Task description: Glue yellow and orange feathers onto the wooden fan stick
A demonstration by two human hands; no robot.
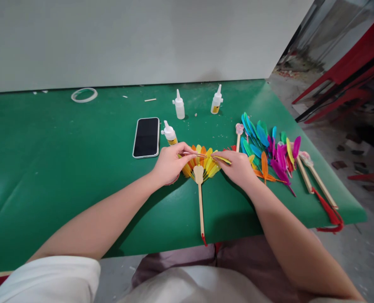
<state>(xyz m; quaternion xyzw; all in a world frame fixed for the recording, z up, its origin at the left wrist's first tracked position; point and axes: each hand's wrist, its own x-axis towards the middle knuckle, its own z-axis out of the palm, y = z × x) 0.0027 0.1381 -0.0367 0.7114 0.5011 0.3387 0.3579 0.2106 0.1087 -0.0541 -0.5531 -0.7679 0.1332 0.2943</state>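
Note:
A small feather fan [198, 173] lies in front of me, its wooden handle towards me and yellow and orange feathers spread round its head. My left hand [171, 164] is closed at the fan's upper left on a thin tool that looks like tweezers [195, 154], its tip reaching over the feathers. On the other side my right hand [239, 167] pinches a yellow feather [222, 159] close to that tip. A white glue bottle [170, 134] stands just behind my left hand. Right of my right hand is a heap of coloured feathers [262, 136].
Two more glue bottles [180, 107] [216, 102] stand farther back. A phone [146, 138] and a tape ring [84, 95] lie to the left on the green table [63, 168]. Wooden handles [321, 185] with a red tassel [332, 215] rest near the right edge. A pale wall rises behind.

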